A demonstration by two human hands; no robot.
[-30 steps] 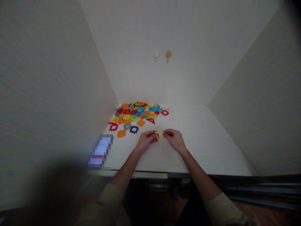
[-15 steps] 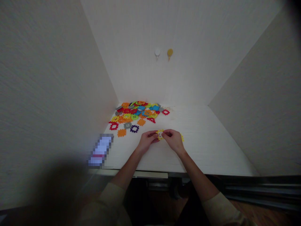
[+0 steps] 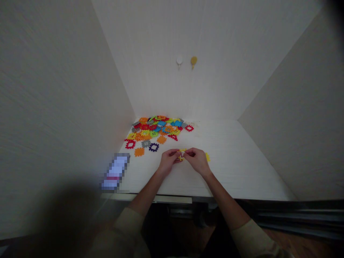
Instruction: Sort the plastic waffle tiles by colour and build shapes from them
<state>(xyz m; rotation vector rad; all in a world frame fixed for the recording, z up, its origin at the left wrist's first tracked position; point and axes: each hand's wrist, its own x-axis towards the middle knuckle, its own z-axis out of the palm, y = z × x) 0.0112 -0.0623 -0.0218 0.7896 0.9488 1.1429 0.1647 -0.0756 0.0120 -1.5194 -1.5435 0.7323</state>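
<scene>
Between both hands, above the white table, is a small yellow interlocking building tile (image 3: 182, 154) with a white patch in its middle. My left hand (image 3: 168, 160) grips its left side with closed fingers. From the right, my right hand (image 3: 198, 159) pinches the same tile, thumb and fingertips together. My fingers cover much of the tile. Another yellow piece (image 3: 208, 157) shows just past my right hand, partly hidden by it. A dark purple square frame tile (image 3: 154, 147) lies on the table to the left of my left hand.
A heap of coloured interlocking tiles (image 3: 158, 127) lies at the back left of the table (image 3: 236, 168), against the walls. An orange tile (image 3: 139, 152) lies in front of it. A blurred-out phone (image 3: 115, 172) is at the front left. Two hooks (image 3: 194, 60) are on the back wall.
The tile between my hands has shifted slightly left and turned a little, and my right fingertips cover it differently. A bit more of the yellow piece beside my right hand is covered.
</scene>
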